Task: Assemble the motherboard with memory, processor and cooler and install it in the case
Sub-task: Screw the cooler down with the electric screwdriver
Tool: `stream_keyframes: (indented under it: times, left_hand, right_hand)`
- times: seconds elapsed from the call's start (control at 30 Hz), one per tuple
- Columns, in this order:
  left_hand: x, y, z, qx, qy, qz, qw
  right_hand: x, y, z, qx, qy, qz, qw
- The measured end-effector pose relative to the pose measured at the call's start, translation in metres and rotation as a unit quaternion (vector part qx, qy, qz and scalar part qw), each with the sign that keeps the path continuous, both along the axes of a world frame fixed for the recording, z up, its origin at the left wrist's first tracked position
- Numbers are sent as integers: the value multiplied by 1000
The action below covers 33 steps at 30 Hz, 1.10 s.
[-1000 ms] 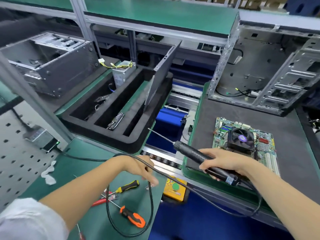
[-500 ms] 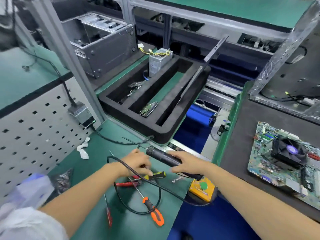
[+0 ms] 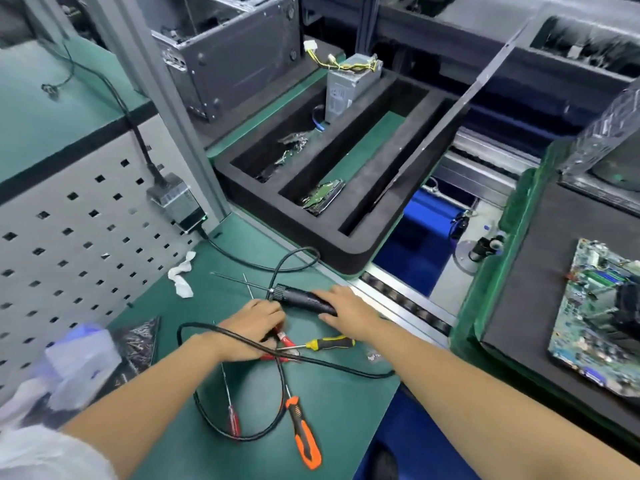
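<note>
The motherboard [image 3: 595,327] with its black cooler [image 3: 628,306] lies on the dark mat at the far right, apart from both hands. Part of the open case [image 3: 602,157] shows above it. On the green mat at the lower centre lies a black electric screwdriver [image 3: 298,299], bit pointing left. My right hand [image 3: 343,306] holds its rear end, fingers over the top. My left hand [image 3: 256,323] sits just left of it, fingers curled down onto red tool handles [image 3: 282,339]. The screwdriver's cable [image 3: 332,365] runs across my left wrist. Whether the left hand grips anything is hidden.
An orange screwdriver [image 3: 304,434], a yellow-black one [image 3: 329,342] and a thin red one [image 3: 233,417] lie near my hands. A black foam tray [image 3: 311,237] behind holds a power supply [image 3: 349,88] and a drive [image 3: 322,199]. A pegboard [image 3: 69,237] stands left, a conveyor rail [image 3: 408,303] right.
My right hand carried the electric screwdriver left, from the motherboard's mat to the green mat, and lowered it. My left hand moved onto the hand tools. The view swung left.
</note>
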State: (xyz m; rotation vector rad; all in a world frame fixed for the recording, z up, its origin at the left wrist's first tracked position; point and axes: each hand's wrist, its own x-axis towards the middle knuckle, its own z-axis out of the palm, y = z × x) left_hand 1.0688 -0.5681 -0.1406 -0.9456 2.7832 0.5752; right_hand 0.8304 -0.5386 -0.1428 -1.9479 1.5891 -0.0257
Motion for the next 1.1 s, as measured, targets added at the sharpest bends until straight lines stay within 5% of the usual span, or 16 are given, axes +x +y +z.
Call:
stream_keyframes:
  times: [0.17,0.3,0.37,0.43,0.6,0.77,1.1]
  left_hand:
    - [4,10,-5,-23,33,4,999]
    - [4,14,6,127,56,71,988]
    - [2,13,11,222,28,78,971]
    - [2,12,21,349,13,85,933]
    - [-2,12,37,497,32,112,860]
    - [-13,15,27,682,93,165,706]
    - [-58,13,24,653,241,337,635]
  right_hand:
    - [6,1,-7,5,-29,-48,998]
    - [5,6,5,-36,-25,-52,998]
    - [8,14,20,-95,-107,-63,988]
    - [10,28,37,-94,-201,-40,974]
    - [14,53,37,-35,-170,36,984]
    - [29,57,26,-11,-208,-62,976]
    - [26,69,15,-10,-191,-146,971]
